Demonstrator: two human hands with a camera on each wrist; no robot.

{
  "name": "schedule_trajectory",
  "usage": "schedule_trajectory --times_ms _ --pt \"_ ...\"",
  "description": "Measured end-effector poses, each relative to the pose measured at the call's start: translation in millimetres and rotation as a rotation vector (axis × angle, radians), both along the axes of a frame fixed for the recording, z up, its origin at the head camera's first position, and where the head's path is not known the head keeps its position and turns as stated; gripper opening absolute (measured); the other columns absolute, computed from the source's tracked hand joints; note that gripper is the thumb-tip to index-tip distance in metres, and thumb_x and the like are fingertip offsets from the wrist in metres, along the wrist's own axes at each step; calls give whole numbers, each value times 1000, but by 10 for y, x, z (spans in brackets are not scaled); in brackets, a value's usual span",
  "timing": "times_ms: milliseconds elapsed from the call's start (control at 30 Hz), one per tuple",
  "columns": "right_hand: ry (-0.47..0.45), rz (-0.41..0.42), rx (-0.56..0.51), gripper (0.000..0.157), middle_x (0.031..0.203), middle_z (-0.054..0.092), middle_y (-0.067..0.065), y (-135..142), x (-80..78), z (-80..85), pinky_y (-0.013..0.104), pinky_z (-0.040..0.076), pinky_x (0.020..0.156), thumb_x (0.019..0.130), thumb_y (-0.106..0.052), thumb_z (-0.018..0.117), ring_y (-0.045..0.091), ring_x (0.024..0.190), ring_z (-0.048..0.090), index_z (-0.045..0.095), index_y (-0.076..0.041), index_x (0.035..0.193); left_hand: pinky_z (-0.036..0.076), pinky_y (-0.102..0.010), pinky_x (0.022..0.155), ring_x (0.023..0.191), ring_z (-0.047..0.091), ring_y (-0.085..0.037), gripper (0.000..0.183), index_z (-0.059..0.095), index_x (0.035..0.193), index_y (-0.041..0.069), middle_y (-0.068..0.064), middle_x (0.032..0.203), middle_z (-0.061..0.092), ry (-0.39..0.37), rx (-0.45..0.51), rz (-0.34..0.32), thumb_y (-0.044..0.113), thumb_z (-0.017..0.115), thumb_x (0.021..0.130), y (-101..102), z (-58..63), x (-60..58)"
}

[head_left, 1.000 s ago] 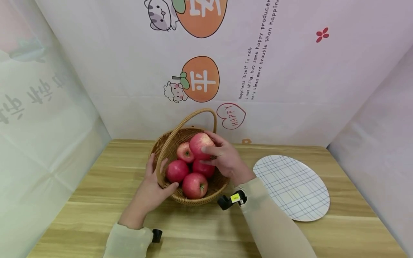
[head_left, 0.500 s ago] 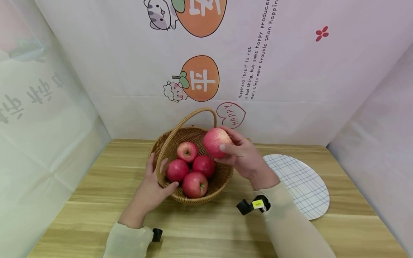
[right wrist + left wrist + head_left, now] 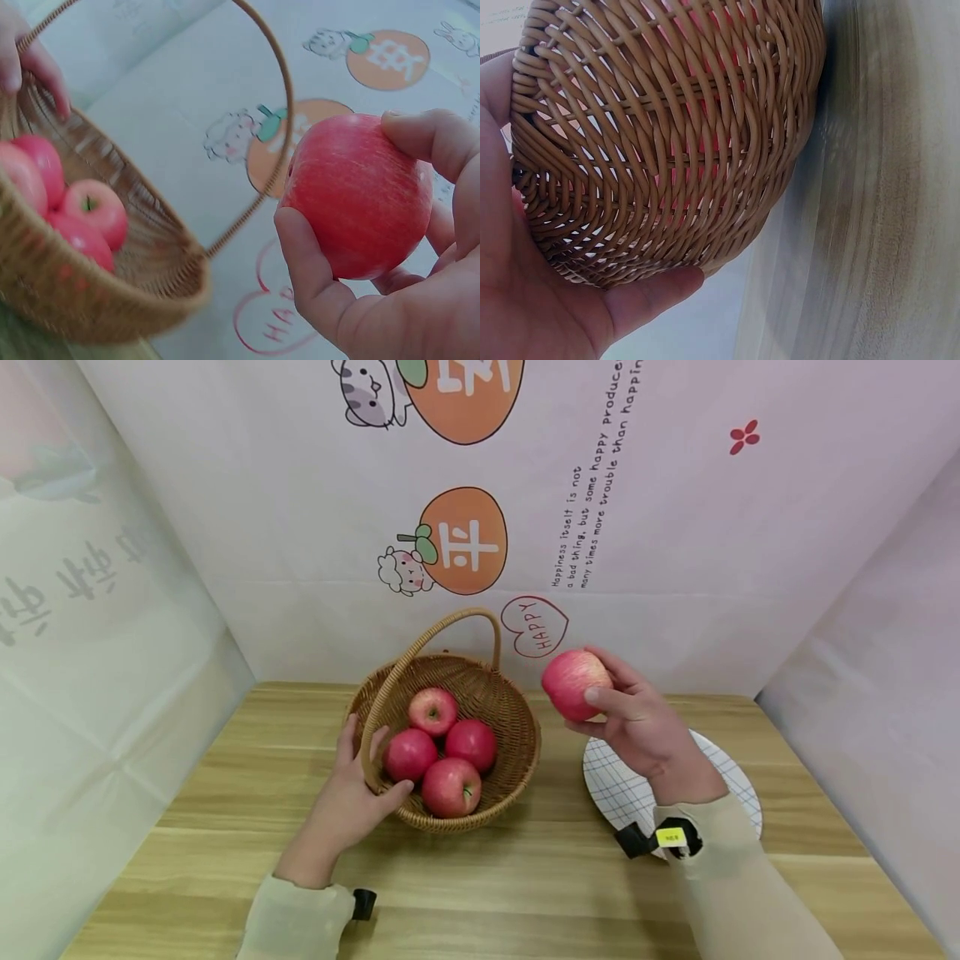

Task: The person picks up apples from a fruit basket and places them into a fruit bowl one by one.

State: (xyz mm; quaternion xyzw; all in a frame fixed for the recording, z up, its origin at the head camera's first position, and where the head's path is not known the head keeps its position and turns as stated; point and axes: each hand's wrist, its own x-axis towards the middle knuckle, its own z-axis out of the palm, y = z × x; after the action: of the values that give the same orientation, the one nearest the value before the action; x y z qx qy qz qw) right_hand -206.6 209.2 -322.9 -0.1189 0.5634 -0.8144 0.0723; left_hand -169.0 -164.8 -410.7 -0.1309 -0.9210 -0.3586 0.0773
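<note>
A red apple (image 3: 573, 683) is gripped between the thumb and fingers of my right hand (image 3: 651, 735), raised to the right of the basket. In the right wrist view the held apple (image 3: 358, 196) shows streaked red skin. The brown wicker basket (image 3: 517, 760) with an arched handle (image 3: 408, 660) stands on the table with several red apples (image 3: 452, 787) inside. My left hand (image 3: 347, 797) grips the basket's left rim at the foot of the handle, some fingers reaching inside. Seen from the left wrist, its thumb lies along the outer weave (image 3: 667, 150).
An oval white placemat with a blue grid (image 3: 615, 789) lies on the wooden table (image 3: 480, 893) at right, partly hidden under my right forearm. A printed white cloth (image 3: 637, 635) hangs behind the table, and more cloth walls flank both sides.
My right hand has lifted an apple out of the basket and carried it right, towards the placemat. The left hand has kept its hold on the basket.
</note>
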Motion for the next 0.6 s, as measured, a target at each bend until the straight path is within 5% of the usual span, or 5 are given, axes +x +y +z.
schedule_trajectory --times_ms 600 --pt "5 -92 97 55 142 34 7 729 95 -261 42 55 82 99 4 55 28 117 48 44 -18 148 48 -61 88 119 51 -54 82 34 155 10 -21 162 -6 -14 -5 7 38 73 89 9 10 3"
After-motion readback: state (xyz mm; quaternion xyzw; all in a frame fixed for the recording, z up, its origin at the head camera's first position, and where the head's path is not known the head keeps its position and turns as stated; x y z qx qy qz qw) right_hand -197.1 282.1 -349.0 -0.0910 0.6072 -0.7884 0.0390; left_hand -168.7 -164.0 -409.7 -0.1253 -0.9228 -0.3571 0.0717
